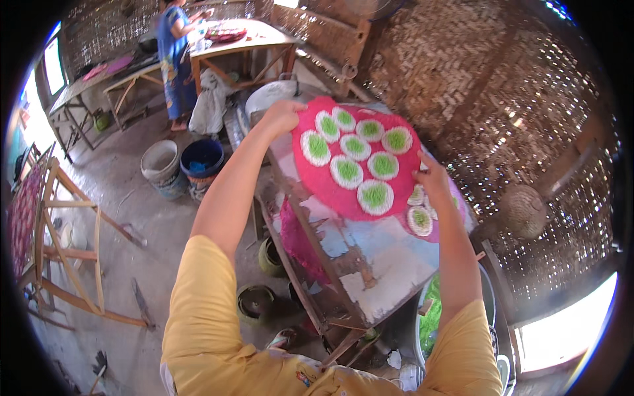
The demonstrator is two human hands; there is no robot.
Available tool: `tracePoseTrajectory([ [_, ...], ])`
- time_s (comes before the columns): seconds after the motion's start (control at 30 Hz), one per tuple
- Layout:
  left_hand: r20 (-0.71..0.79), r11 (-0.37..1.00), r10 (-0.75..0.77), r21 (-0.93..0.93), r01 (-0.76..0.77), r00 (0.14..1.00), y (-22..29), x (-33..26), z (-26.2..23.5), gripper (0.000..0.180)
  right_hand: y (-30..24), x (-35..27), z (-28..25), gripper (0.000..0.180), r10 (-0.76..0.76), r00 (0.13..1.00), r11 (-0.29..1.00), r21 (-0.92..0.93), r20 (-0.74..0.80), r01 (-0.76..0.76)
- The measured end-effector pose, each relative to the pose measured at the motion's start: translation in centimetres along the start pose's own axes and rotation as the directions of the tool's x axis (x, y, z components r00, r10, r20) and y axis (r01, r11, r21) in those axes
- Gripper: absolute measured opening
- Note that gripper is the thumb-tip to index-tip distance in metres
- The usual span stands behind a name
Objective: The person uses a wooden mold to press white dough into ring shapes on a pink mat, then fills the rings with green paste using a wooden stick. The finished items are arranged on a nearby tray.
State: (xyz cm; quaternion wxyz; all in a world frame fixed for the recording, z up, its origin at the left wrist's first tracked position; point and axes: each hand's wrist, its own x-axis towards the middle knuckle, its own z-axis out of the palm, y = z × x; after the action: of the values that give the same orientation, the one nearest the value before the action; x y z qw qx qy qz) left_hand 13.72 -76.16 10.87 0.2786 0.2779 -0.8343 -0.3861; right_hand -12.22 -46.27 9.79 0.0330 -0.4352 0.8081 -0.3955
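A bright pink, roughly round sheet [314, 177] hangs over the table, bearing several white rounds with green centres. I cannot tell what it is made of. My left hand [282, 119] is closed on its upper left edge. At its right edge my right hand [432, 178] pinches the rim between thumb and fingers. Below the right hand, more white-and-green rounds [419, 221] lie on a pinkish sheet on the table, partly covered by my forearm and the sheet I hold. The paint-stained table [376, 277] has white, blue and brown patches.
A tub of green material [430, 317] stands right of the table. Two buckets [160, 162] are on the floor to the left, near a wooden frame [72, 254]. Farther back, a person in blue [175, 59] works at another table [264, 39]. A woven wall [449, 66] rises behind.
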Motion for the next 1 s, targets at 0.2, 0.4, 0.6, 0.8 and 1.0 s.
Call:
tracePoseTrajectory([
  [0.2,-0.412,0.923,0.368,0.272,-0.273,0.834,-7.3,0.8,2.5,0.036,1.3,2.5,4.8,0.055,0.11,0.994,0.988,-0.102,-0.022,-0.112],
  [0.4,-0.674,0.957,-0.288,-0.193,0.214,0.68,-13.6,-13.6,11.4,0.033,-3.6,-7.8,-0.3,0.04,-0.149,0.977,0.944,-0.316,-0.154,0.094],
  [0.6,-0.313,0.825,-0.371,0.321,0.465,0.874,-16.9,-22.2,19.8,0.039,-7.2,-18.2,-4.7,0.036,0.079,0.982,0.994,-0.055,-0.169,-0.09],
  [0.8,-0.519,0.988,0.045,-0.103,-0.115,0.854,-13.1,-21.8,20.7,0.013,-6.9,-23.9,-7.5,0.034,0.221,0.959,0.969,-0.072,-0.178,-0.237],
  [1.0,0.307,0.394,-0.439,-0.779,0.488,0.844,-2.4,-24.9,31.8,0.033,-5.2,-28.3,-8.7,0.032,0.195,0.974,0.976,-0.078,-0.112,-0.204],
])
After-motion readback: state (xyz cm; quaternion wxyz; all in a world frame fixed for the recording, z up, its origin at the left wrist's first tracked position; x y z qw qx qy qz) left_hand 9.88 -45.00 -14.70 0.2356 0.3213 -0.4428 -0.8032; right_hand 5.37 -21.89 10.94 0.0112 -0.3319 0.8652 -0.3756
